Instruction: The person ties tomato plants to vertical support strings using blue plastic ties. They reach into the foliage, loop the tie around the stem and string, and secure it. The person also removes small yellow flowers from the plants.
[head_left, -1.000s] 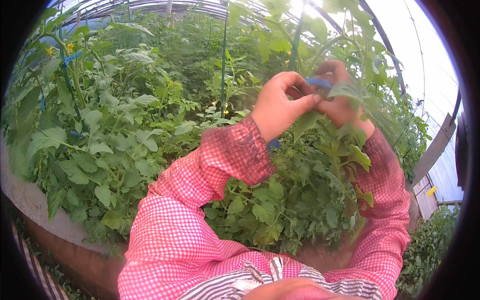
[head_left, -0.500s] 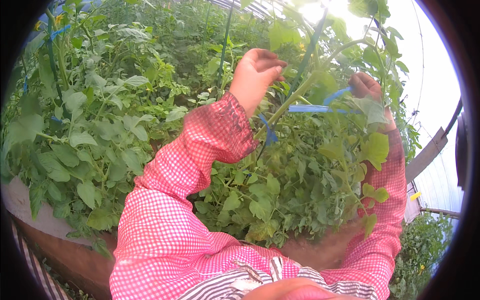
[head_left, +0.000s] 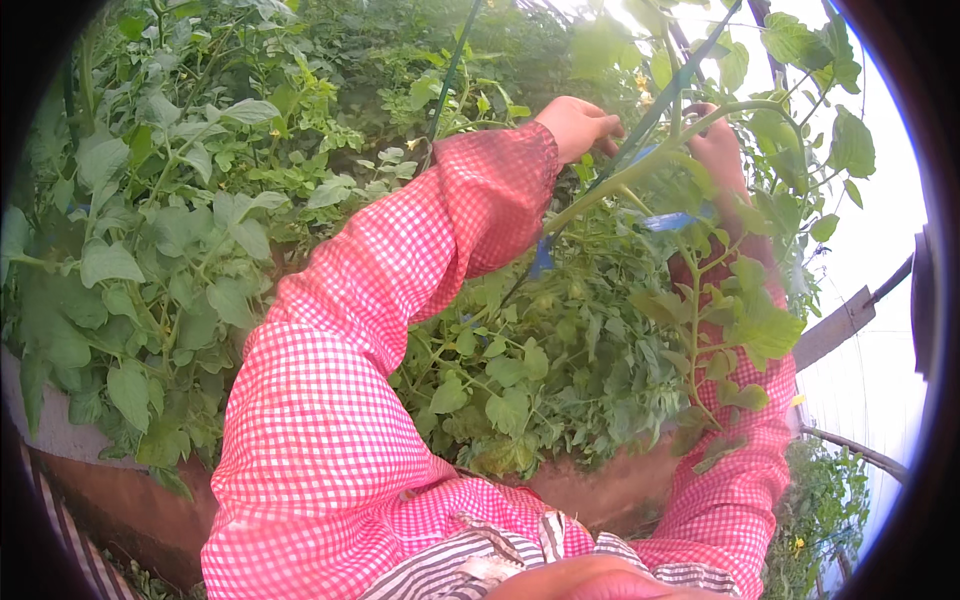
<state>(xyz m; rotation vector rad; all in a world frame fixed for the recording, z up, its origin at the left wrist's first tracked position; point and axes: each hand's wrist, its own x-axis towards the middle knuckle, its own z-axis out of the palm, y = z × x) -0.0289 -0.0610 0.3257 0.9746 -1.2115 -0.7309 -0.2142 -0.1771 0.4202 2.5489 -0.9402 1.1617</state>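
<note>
- The green stem [head_left: 640, 165] you are working on runs slantwise up to the right between your two hands, high in the view, with a blue tie [head_left: 668, 221] hanging just below it.
- Half a second ago your hands were set wider apart with the blue strip stretched level between them; now they sit closer together, and the strip droops under the stem.
- Your left hand [head_left: 578, 124] is raised at the end of a bent, red-checked sleeve [head_left: 400, 290], its fingers curled in against the stem and a dark string [head_left: 655, 100] beside it; whether they actually pinch either one cannot be told.
- Your right hand [head_left: 718, 150] is up behind the stem, half hidden by leaves, so its grip cannot be told either.
- Your right sleeve [head_left: 740, 470] climbs the right side, partly covered by foliage.
- Below, a long trough [head_left: 90, 480] with a pale rim holds the dense tomato plants [head_left: 560, 370] that fill the view.
- A green stake [head_left: 450, 70] rises behind your left arm.
</note>
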